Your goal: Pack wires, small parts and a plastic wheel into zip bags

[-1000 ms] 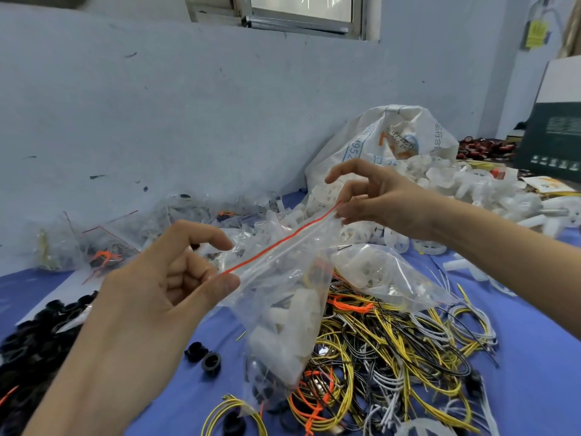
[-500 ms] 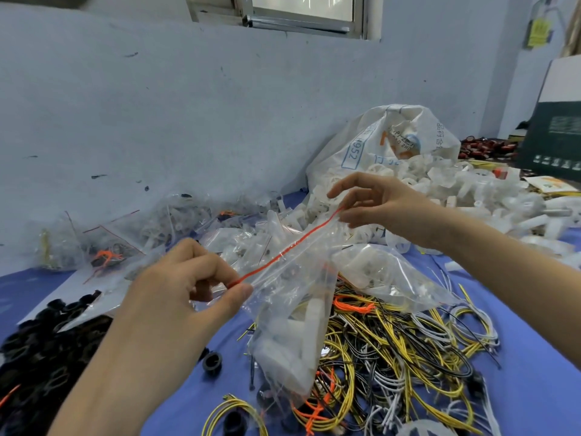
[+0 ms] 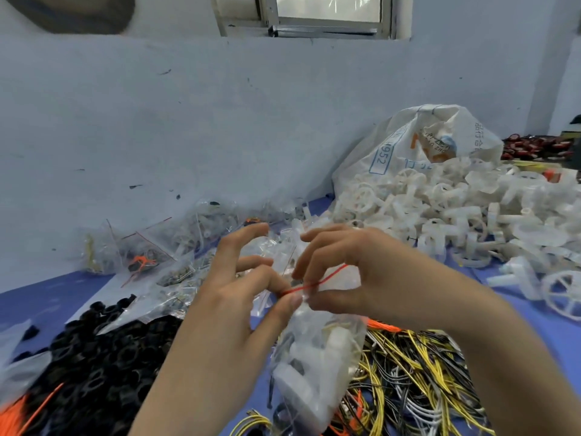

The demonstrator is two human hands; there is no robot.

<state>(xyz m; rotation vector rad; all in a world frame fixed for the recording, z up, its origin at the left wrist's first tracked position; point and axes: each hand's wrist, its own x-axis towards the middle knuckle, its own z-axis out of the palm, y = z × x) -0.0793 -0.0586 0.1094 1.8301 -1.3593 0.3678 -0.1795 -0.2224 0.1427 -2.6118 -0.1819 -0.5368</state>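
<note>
A clear zip bag (image 3: 317, 357) with a red seal line hangs in front of me, holding white plastic parts and some wire. My left hand (image 3: 232, 297) pinches the red zip edge between thumb and forefinger. My right hand (image 3: 349, 278) pinches the same edge right beside it, so the fingertips of both hands nearly touch. Yellow, black, white and orange wires (image 3: 421, 382) lie heaped under the bag on the blue table (image 3: 56, 303). White plastic wheels (image 3: 456, 212) are piled at the right.
Black ring parts (image 3: 94, 360) are heaped at the lower left. Filled zip bags (image 3: 141, 253) lie along the wall. A large white sack (image 3: 418, 143) stands behind the wheel pile. Red parts (image 3: 534, 146) sit at the far right.
My hands, spread apart along the zip edge before, have come together near its middle. The view has shifted left and the bag hangs lower.
</note>
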